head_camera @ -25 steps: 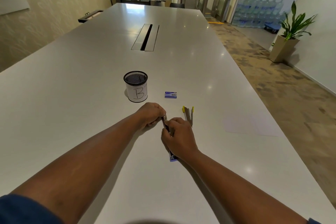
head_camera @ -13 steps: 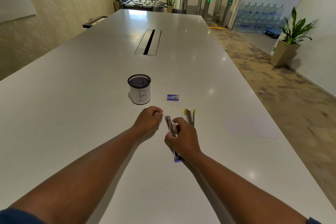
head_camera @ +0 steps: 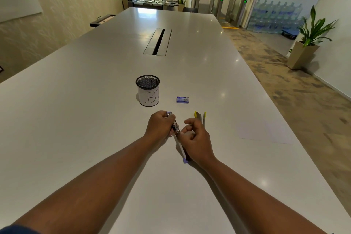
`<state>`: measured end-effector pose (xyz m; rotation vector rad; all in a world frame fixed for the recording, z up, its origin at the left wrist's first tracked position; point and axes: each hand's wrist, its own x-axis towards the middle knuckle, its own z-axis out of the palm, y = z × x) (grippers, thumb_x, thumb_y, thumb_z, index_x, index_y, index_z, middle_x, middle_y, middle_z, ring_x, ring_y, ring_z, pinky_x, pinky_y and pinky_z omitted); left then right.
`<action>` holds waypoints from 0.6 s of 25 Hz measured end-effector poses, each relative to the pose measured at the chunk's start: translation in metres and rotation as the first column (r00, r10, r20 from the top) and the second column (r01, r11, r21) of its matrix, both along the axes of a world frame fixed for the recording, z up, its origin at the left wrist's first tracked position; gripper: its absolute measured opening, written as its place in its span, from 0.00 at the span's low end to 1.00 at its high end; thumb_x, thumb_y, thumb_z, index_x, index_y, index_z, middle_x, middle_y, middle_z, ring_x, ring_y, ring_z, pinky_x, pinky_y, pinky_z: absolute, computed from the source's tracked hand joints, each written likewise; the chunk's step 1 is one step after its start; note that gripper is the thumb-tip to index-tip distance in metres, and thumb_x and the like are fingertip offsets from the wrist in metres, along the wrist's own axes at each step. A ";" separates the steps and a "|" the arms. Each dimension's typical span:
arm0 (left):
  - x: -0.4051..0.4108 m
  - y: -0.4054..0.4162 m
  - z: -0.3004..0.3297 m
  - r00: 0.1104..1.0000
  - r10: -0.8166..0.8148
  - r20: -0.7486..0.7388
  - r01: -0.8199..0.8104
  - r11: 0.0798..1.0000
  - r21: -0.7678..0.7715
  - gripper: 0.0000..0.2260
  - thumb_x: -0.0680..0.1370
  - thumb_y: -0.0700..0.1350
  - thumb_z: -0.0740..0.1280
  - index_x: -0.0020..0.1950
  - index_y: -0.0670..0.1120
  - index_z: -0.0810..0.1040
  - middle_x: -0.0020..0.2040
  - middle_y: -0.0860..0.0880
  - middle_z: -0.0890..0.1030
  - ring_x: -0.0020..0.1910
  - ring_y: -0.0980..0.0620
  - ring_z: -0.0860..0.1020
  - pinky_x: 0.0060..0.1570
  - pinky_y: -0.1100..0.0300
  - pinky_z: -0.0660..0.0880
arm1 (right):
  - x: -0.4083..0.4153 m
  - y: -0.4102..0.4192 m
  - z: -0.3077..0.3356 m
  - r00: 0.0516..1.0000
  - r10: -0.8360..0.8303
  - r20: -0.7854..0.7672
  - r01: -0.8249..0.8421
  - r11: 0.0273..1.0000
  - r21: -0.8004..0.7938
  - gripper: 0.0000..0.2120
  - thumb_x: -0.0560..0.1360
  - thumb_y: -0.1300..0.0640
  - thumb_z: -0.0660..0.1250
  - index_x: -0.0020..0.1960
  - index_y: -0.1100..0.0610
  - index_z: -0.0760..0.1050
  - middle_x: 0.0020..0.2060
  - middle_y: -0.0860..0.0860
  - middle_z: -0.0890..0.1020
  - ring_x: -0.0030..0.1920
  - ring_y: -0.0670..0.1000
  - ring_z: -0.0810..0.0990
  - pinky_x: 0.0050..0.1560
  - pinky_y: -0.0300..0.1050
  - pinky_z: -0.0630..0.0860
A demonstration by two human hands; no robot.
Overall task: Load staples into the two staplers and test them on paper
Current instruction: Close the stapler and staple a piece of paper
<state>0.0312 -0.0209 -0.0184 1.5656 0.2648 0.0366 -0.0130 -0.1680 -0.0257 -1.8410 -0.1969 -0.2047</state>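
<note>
Purple-tipped stapler, yellow-tipped stapler, blue staple box, black mesh cup

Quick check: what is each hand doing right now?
Left hand: grips the front end of the purple stapler.
Right hand: fingers loosely curled over the stapler's middle; a grip cannot be told.

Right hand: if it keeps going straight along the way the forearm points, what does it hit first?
Probably the purple stapler, lying open just ahead of the right hand and gripped by the left hand. Farther on that line stands the mesh cup. Depth is unclear.
</note>
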 end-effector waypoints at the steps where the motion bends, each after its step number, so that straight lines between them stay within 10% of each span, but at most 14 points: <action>1: 0.001 -0.001 -0.002 1.000 0.031 0.007 -0.031 0.999 -0.045 0.09 0.79 0.41 0.66 0.47 0.34 0.77 0.33 0.36 0.81 0.26 0.46 0.76 0.26 0.56 0.71 | 0.000 -0.002 0.001 1.000 0.015 -0.005 -0.015 0.999 0.053 0.10 0.72 0.59 0.66 0.53 0.51 0.76 0.39 0.52 0.82 0.38 0.48 0.80 0.44 0.50 0.79; 7: 0.003 0.000 -0.009 0.997 0.024 0.069 -0.023 1.000 -0.010 0.08 0.78 0.42 0.67 0.46 0.37 0.78 0.30 0.42 0.78 0.24 0.47 0.74 0.28 0.54 0.70 | -0.005 -0.004 0.014 0.994 0.069 -0.082 -0.005 0.794 0.608 0.12 0.75 0.55 0.67 0.53 0.63 0.75 0.39 0.62 0.80 0.36 0.56 0.82 0.37 0.47 0.80; 12: -0.004 0.007 -0.014 0.983 -0.150 0.103 0.151 0.989 -0.003 0.06 0.81 0.46 0.67 0.55 0.45 0.77 0.32 0.43 0.79 0.29 0.45 0.76 0.28 0.56 0.72 | -0.002 0.004 0.004 0.997 0.046 0.054 -0.050 0.996 0.073 0.04 0.77 0.57 0.71 0.52 0.51 0.81 0.34 0.41 0.82 0.35 0.42 0.79 0.39 0.31 0.74; 15: -0.005 0.011 -0.015 0.962 -0.260 0.089 0.259 0.966 0.017 0.10 0.81 0.49 0.68 0.59 0.47 0.76 0.35 0.40 0.80 0.33 0.43 0.76 0.29 0.56 0.73 | 0.001 0.005 -0.002 0.987 0.077 0.139 -0.058 0.989 -0.134 0.09 0.83 0.52 0.61 0.51 0.46 0.80 0.35 0.43 0.82 0.38 0.45 0.80 0.39 0.39 0.75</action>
